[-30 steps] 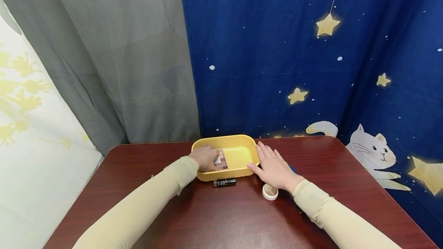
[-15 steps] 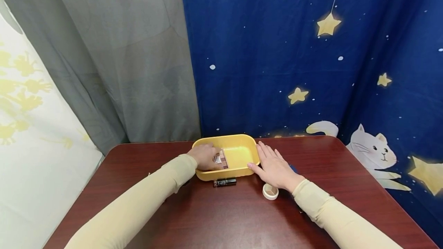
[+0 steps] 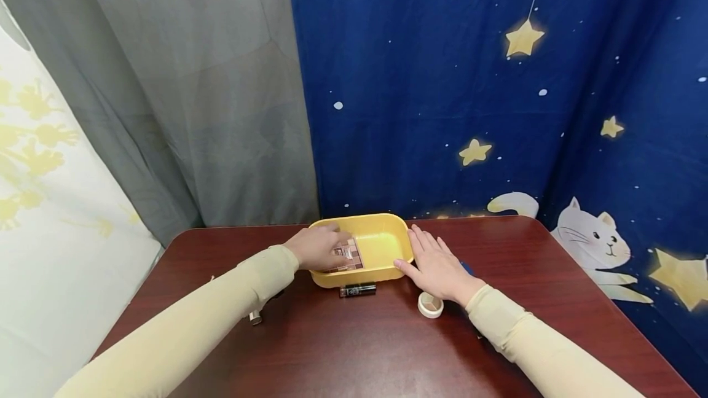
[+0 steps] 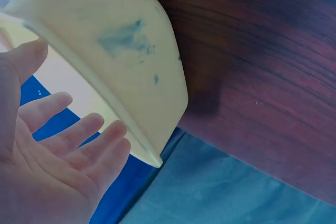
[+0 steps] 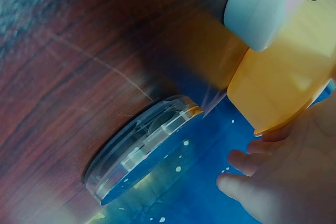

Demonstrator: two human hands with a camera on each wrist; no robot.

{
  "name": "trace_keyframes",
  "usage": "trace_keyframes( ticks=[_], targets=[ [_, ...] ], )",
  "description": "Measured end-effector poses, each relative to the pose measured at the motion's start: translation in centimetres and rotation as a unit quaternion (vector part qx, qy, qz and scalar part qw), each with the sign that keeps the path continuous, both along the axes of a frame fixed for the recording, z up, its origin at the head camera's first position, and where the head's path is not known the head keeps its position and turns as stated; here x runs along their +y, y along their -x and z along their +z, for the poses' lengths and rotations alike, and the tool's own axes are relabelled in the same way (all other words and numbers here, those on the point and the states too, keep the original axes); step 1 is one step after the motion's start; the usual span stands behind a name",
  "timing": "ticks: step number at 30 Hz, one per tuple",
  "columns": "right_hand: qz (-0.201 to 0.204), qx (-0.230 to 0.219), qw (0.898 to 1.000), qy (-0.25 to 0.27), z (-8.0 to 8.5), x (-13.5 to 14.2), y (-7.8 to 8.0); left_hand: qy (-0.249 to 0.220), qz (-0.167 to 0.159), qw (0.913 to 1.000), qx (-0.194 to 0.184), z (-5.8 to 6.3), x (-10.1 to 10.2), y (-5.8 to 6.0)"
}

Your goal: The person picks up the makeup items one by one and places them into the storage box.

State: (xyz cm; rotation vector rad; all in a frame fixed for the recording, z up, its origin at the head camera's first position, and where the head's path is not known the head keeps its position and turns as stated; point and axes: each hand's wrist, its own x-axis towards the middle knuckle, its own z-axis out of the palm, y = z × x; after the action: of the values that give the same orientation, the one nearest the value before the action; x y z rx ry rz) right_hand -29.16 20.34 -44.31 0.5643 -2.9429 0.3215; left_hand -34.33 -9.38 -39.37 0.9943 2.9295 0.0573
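Observation:
My left hand hovers over the left rim of a yellow plastic basin, fingers loosely spread and nothing in them. The left wrist view shows this hand with relaxed fingers beside the basin wall. Inside the basin lies a checkered eyeshadow palette, partly hidden by the left fingers. My right hand lies with straight fingers along the basin's right end. In the right wrist view its fingertips show at the orange-looking basin.
A black lipstick-like tube lies before the basin. A round white pot with three tan sections sits by the right wrist, and a small tube end shows below the left sleeve. A clear-sided round case stands near the right hand.
My left hand has drawn back leftward out of the basin, uncovering more of the palette. The small tube below the left sleeve has come into sight. The right hand has stayed put.

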Motion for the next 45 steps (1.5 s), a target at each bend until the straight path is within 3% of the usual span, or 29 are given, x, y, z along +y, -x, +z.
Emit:
trace_keyframes(
  ticks=[17,24,36,41,45],
  targets=[
    [0.001,0.006,1.0,-0.005,0.1,0.0,0.1,-0.081,0.025,0.995,0.053,2.2,-4.2,-2.3],
    [-0.001,0.001,1.0,-0.004,0.2,-0.1,0.0,-0.111,0.063,0.9913,0.032,1.4,-6.6,-3.2],
    [0.001,0.002,1.0,-0.014,0.3,0.0,0.1,-0.134,0.084,0.9874,-0.002,-0.5,-9.8,-5.5],
    [0.0,0.0,1.0,-0.012,0.3,0.0,0.0,-0.127,0.074,0.9891,0.0,-1.0,-11.1,-6.2],
    [0.0,-0.002,1.0,-0.009,0.4,0.0,0.0,-0.112,0.046,0.9922,-0.029,-1.3,-12.0,-6.7]
  ],
)
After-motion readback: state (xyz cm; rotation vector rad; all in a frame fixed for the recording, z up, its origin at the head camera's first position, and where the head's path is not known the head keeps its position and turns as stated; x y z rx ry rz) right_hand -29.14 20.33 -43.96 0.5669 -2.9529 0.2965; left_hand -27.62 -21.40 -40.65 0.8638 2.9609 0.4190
